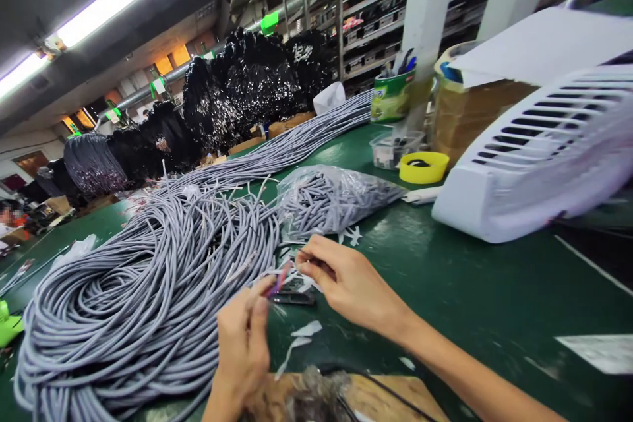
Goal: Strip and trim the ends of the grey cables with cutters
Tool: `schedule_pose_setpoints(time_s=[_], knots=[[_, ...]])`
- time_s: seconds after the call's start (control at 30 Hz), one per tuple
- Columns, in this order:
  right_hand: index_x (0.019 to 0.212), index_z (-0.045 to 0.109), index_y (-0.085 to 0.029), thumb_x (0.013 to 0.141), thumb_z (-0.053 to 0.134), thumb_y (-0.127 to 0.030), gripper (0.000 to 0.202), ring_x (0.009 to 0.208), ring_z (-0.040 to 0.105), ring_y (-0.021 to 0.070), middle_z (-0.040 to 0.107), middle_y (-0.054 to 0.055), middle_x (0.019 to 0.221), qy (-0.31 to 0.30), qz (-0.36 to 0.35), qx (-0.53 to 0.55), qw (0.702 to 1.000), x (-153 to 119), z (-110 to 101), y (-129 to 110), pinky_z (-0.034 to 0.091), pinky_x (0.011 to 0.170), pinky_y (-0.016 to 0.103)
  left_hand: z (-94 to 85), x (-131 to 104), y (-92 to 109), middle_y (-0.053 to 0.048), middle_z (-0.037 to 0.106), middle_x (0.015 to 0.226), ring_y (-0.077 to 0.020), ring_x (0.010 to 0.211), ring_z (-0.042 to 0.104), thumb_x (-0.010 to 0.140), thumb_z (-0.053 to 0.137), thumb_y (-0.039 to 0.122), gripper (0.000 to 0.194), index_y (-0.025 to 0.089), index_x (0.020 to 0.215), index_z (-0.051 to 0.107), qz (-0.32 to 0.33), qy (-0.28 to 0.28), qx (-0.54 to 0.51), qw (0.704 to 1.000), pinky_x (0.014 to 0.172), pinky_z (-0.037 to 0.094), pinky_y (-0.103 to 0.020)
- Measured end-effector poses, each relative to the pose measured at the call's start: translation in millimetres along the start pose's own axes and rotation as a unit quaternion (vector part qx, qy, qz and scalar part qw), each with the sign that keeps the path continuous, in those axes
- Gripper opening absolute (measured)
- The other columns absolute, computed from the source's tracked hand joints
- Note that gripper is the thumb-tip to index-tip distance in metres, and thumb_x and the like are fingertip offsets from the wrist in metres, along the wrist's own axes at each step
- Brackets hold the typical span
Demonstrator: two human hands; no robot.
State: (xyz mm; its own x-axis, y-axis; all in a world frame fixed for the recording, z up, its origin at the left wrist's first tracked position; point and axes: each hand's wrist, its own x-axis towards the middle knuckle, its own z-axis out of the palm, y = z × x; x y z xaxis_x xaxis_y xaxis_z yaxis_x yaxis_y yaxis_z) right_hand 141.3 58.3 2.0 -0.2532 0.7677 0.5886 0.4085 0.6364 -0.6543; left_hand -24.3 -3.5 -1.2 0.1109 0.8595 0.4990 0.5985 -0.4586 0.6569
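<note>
My left hand (244,343) is closed on thin pink and purple wires (279,282) whose ends fan out from the fingertips. Facing it, my right hand (346,283) is pinched close to those wire ends, and what lies between its fingertips is too small to make out. Under the wires rests a dark, flat tool (294,299), partly hidden. Beside my left hand spreads a big heap of grey cables (148,277). Beyond my right hand lies a clear plastic bag (336,201) with short grey pieces inside. White scraps (301,336) are scattered around both hands.
The green table (494,303) carries a white slotted plastic device (534,158) at right, a yellow tape roll (424,167), a small clear box (395,148) and a green tin (393,95) of pens. A wooden board (395,395) sits at the front. Black cable bundles (247,89) stand behind.
</note>
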Motion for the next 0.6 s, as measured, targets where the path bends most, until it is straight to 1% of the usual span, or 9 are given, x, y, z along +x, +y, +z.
schedule_pose_setpoints(time_s=[0.07,0.13,0.23,0.3,0.37,0.4,0.47,0.53,0.6], knots=[[0.063,0.047,-0.019,0.077,0.043,-0.009,0.017,0.058,0.047,0.0130,0.050,0.000,0.065,-0.067,-0.014,0.027,0.997,0,6,-3,0.038,0.054,0.023,-0.4,1,-6,-0.002,0.054,0.057,-0.0127,0.053,0.048,0.089,0.036,0.040,0.041,0.012,0.095,0.066,-0.090,0.101,-0.076,0.988,0.052,0.040,-0.022],[0.062,0.045,-0.019,0.074,0.043,-0.005,0.018,0.060,0.047,0.0123,0.049,-0.001,0.064,-0.152,-0.053,0.089,0.983,-4,11,-10,0.038,0.056,0.022,0.5,3,-10,0.003,0.044,0.049,-0.0101,0.045,0.041,0.085,0.042,0.047,0.044,0.010,0.083,0.066,-0.138,0.143,-0.126,0.972,0.046,0.036,-0.020],[0.060,0.040,-0.019,0.073,0.044,-0.005,0.021,0.059,0.043,0.0113,0.044,-0.003,0.062,-0.237,-0.089,0.192,0.948,-12,18,-23,0.037,0.055,0.021,4.7,4,-10,0.001,0.049,0.051,-0.0114,0.049,0.044,0.081,0.047,0.049,0.043,0.011,0.074,0.066,-0.132,0.148,-0.126,0.972,0.049,0.038,-0.021],[0.059,0.036,-0.020,0.073,0.044,-0.004,0.023,0.058,0.040,0.0107,0.041,-0.004,0.060,-0.242,-0.079,0.237,0.938,-18,21,-30,0.036,0.054,0.020,7.1,6,-9,-0.002,0.057,0.059,-0.0137,0.056,0.050,0.082,0.046,0.046,0.041,0.012,0.073,0.066,-0.119,0.140,-0.109,0.977,0.055,0.041,-0.022],[0.058,0.037,-0.019,0.073,0.044,-0.001,0.024,0.057,0.040,0.0099,0.041,-0.004,0.060,-0.237,-0.065,0.252,0.936,-24,24,-36,0.035,0.053,0.018,6.3,9,-11,-0.003,0.059,0.060,-0.0138,0.057,0.050,0.084,0.044,0.043,0.040,0.012,0.073,0.066,-0.121,0.134,-0.099,0.979,0.055,0.041,-0.023],[0.058,0.040,-0.018,0.072,0.044,0.000,0.023,0.057,0.042,0.0094,0.043,-0.004,0.060,-0.250,-0.072,0.247,0.934,-27,25,-38,0.036,0.053,0.018,4.3,12,-14,-0.001,0.056,0.057,-0.0129,0.054,0.048,0.083,0.045,0.042,0.039,0.012,0.072,0.066,-0.131,0.140,-0.090,0.977,0.053,0.040,-0.022],[0.061,0.050,-0.017,0.072,0.049,0.001,0.021,0.058,0.049,0.0091,0.050,-0.004,0.063,-0.307,-0.105,0.190,0.926,-31,26,-40,0.037,0.054,0.017,-2.0,17,-22,0.003,0.046,0.049,-0.0107,0.048,0.042,0.082,0.047,0.042,0.038,0.010,0.072,0.066,-0.165,0.172,-0.065,0.969,0.049,0.036,-0.021],[0.065,0.059,-0.018,0.072,0.056,-0.003,0.017,0.061,0.055,0.0109,0.058,-0.003,0.066,-0.370,-0.125,0.076,0.917,-33,25,-36,0.038,0.055,0.019,-8.0,20,-29,0.005,0.043,0.050,-0.0098,0.046,0.040,0.082,0.046,0.042,0.038,0.009,0.083,0.066,-0.192,0.195,-0.046,0.961,0.048,0.035,-0.020],[0.069,0.065,-0.018,0.071,0.063,-0.010,0.009,0.063,0.059,0.0142,0.063,0.000,0.068,-0.388,-0.102,-0.037,0.915,-30,22,-26,0.039,0.055,0.021,-10.1,21,-33,0.004,0.046,0.053,-0.0100,0.048,0.041,0.084,0.043,0.039,0.038,0.010,0.095,0.065,-0.190,0.178,-0.028,0.965,0.049,0.036,-0.020]])
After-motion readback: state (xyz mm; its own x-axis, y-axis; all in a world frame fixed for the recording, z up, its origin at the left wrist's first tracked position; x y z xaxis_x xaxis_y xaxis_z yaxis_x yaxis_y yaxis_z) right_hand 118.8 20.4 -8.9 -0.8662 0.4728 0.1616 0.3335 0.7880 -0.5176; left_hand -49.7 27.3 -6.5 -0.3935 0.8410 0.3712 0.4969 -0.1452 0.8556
